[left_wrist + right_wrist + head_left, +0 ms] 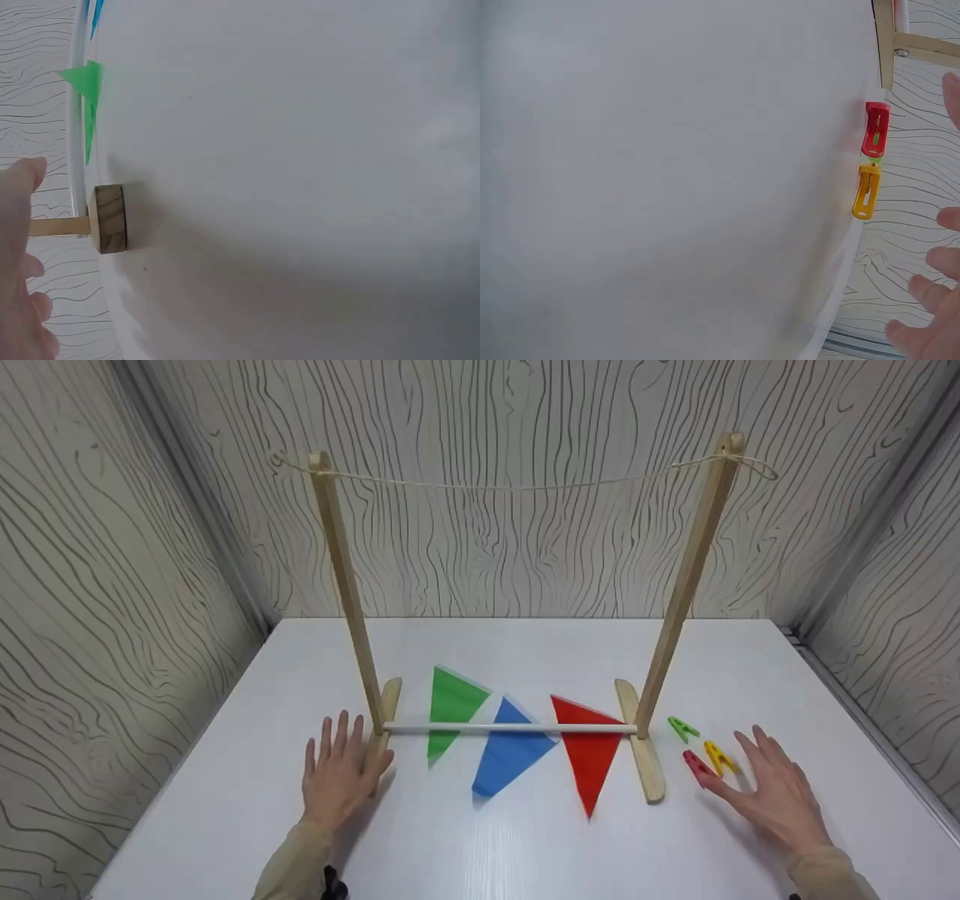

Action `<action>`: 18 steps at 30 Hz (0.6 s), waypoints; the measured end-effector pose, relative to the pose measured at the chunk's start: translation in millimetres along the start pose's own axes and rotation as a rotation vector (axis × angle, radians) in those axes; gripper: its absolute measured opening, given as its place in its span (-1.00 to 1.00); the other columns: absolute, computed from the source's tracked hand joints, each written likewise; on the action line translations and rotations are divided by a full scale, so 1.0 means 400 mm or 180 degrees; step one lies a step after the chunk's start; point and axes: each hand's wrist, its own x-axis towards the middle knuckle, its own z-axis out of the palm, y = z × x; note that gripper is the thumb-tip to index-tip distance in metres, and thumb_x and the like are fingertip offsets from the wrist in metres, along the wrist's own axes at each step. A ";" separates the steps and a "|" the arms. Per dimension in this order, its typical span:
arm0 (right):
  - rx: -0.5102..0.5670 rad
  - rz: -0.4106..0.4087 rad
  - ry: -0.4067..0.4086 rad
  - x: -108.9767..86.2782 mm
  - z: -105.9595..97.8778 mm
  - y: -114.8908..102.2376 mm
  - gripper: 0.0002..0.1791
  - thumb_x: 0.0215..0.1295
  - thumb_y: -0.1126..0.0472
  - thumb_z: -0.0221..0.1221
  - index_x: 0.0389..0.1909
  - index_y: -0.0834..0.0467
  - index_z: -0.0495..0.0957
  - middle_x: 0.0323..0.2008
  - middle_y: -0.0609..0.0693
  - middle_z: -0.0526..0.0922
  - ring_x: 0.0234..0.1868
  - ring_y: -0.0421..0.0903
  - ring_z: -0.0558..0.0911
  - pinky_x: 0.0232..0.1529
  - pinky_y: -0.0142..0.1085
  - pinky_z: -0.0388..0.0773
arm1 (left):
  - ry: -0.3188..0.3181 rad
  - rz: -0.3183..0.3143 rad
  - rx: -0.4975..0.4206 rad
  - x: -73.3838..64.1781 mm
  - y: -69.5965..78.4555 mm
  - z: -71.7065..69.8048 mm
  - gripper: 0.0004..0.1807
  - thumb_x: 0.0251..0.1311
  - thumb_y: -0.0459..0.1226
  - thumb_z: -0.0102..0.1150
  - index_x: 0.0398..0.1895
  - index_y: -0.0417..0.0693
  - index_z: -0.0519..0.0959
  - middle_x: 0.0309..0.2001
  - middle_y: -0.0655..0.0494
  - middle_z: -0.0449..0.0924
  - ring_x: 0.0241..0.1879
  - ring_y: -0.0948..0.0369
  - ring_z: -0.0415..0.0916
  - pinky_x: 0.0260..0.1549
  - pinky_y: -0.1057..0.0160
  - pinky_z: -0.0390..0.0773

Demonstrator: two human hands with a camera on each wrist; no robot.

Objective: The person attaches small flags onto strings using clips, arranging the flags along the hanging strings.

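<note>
My left hand [339,780] is beside the left foot of a wooden stand, its fingers spread and holding nothing. On the right, my right hand [780,795] has its fingers apart, with the thumb right at a red clothespin [695,763]. A yellow clothespin [719,758] and a green clothespin [683,729] lie close by; the green one is mostly hidden in the right wrist view. Three triangular flags lie on the table across the stand's base: a green flag [454,695], a blue flag [514,757] with a folded lower tip, and a red flag [590,765].
The stand's left post [346,585] and right post [686,577] rise tall, with a slightly sagging string [510,488] tied between their tops. A white rod [525,728] joins their bases above the flags. Patterned walls [510,555] enclose the white table [480,855].
</note>
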 end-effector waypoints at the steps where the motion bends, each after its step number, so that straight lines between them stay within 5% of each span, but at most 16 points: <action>1: 0.0010 0.0013 -0.0039 0.001 0.000 -0.002 0.13 0.20 -0.36 0.25 0.47 0.41 0.12 0.51 0.51 -0.02 0.47 0.54 0.02 0.33 0.49 -0.08 | -0.0016 -0.0001 0.0000 0.001 0.003 0.000 -0.11 0.33 0.18 0.06 0.56 -0.14 0.15 0.61 -0.18 -0.02 0.62 -0.18 -0.20 0.53 -0.26 -0.23; 9: 0.0038 0.0132 -0.0283 0.013 0.000 -0.029 0.12 0.23 -0.38 0.20 0.47 0.40 0.12 0.50 0.52 -0.01 0.45 0.55 0.03 0.35 0.46 -0.03 | -0.0073 -0.0043 0.0018 0.001 0.044 0.010 -0.04 0.28 0.26 0.04 0.55 -0.18 0.15 0.61 -0.14 0.00 0.62 -0.15 -0.19 0.54 -0.23 -0.23; 18: 0.0092 0.0348 -0.0455 0.035 0.002 -0.049 0.13 0.25 -0.41 0.16 0.48 0.39 0.10 0.50 0.52 -0.03 0.46 0.55 0.00 0.38 0.44 -0.02 | 0.0030 -0.0018 -0.0001 -0.016 0.130 0.019 0.04 0.25 0.29 0.06 0.52 -0.31 0.15 0.55 -0.27 0.10 0.59 -0.17 -0.05 0.52 -0.25 -0.11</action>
